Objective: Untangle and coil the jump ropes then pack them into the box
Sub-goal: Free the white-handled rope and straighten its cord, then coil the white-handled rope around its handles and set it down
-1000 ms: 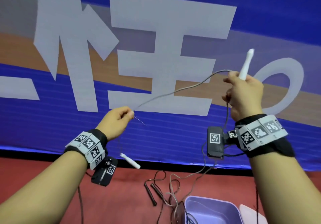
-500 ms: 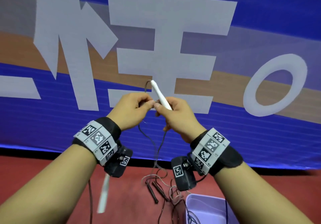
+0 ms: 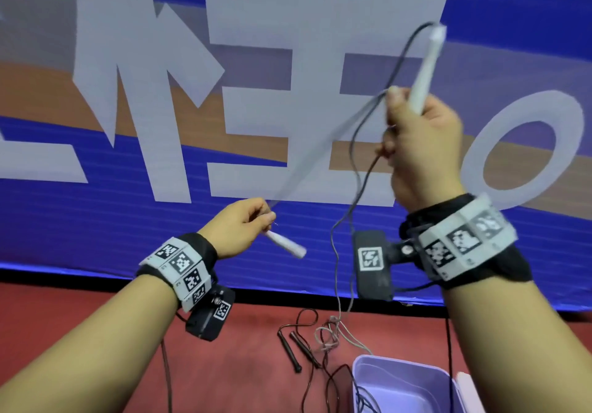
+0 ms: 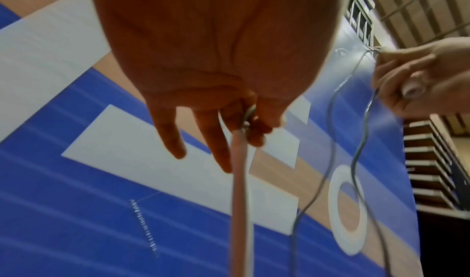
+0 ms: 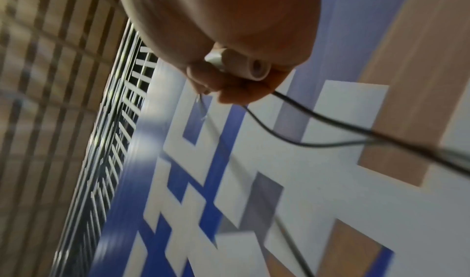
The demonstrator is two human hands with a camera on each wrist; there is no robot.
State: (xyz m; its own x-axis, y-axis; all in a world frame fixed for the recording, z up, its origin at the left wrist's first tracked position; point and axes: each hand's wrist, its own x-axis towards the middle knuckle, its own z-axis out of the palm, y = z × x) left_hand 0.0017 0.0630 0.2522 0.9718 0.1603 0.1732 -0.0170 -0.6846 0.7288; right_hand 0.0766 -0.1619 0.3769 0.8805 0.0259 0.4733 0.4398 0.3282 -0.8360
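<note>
Half a second earlier both hands had been held together at chest height; they had since been drawn apart. One white handle (image 3: 426, 66) was gripped upright in the raised right hand (image 3: 423, 149), fingers curled round it, and the other white handle (image 3: 285, 245) was pinched in the lower left hand (image 3: 238, 226), pointing down and to the right. The grey jump rope cord (image 3: 323, 153) was stretched between the two hands, with a slack length left hanging to the red floor (image 3: 96, 332). Near a lavender box (image 3: 400, 371) at the lower right, a black-handled jump rope (image 3: 293, 348) and loose cords were seen tangled on that floor. A blue banner (image 3: 96, 220) was hung behind.
</note>
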